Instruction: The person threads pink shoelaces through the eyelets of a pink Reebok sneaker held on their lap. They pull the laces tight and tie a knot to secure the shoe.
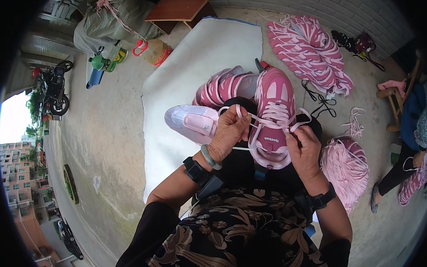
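Observation:
A pink sneaker upper (275, 88) rests on my lap, toe pointing away and tongue toward me. Pale pink lace (272, 113) crosses its eyelets, and loose ends loop out on both sides. My left hand (230, 131), closed, pinches a lace end just left of the tongue. At the right eyelet edge, my right hand (305, 148) is closed with thumb and forefinger pinching the lace. Left of the sneaker lies a stack of striped pink uppers (223, 88). A pale-lined shoe piece (195, 122) sits partly behind my left hand.
A white sheet (165, 94) covers the floor ahead and left. Pink uppers are piled (310, 54) at the far right, near black laces (321, 97). A pink lace bundle (346, 171) lies right of me. Bottles (158, 53) and a wooden bench (178, 11) stand far left; another person (395, 168) sits right.

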`<state>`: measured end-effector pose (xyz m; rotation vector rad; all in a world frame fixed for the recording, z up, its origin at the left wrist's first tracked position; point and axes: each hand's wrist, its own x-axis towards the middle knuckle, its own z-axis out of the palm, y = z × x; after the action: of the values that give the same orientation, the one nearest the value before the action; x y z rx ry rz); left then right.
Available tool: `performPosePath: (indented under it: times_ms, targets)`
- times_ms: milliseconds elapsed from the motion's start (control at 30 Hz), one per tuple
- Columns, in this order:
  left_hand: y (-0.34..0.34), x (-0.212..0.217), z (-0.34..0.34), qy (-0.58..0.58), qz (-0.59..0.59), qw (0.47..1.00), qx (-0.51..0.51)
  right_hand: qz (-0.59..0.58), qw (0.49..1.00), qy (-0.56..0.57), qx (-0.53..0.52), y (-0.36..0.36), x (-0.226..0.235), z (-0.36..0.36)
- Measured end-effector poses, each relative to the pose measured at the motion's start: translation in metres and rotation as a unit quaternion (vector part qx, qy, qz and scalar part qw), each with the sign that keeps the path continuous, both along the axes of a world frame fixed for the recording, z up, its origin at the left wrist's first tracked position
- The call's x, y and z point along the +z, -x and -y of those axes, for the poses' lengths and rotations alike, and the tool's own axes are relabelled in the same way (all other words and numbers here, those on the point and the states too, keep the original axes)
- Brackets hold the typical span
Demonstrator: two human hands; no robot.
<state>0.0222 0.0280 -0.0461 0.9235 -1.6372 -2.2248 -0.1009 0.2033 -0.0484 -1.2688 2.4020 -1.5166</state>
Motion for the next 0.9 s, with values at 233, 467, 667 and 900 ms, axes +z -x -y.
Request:
performPosePath:
  times_ms: [233, 467, 667, 900]
  targets:
    - [0.000, -0.023, -0.002, -0.016, -0.086, 0.996, -0.034, -0.020, 0.999, -0.035, -0.004, 0.000, -0.013, -0.005]
    - [0.007, -0.039, -0.008, -0.020, -0.120, 0.992, 0.021, 0.069, 0.996, -0.058, 0.019, 0.003, -0.008, -0.013]
    - [0.006, -0.045, -0.010, 0.046, -0.108, 0.992, 0.042, 0.045, 0.996, -0.072, 0.014, 0.002, -0.006, -0.010]
    - [0.009, -0.043, -0.011, 0.089, -0.100, 0.990, 0.047, 0.050, 0.997, -0.059, 0.012, 0.000, -0.011, -0.012]
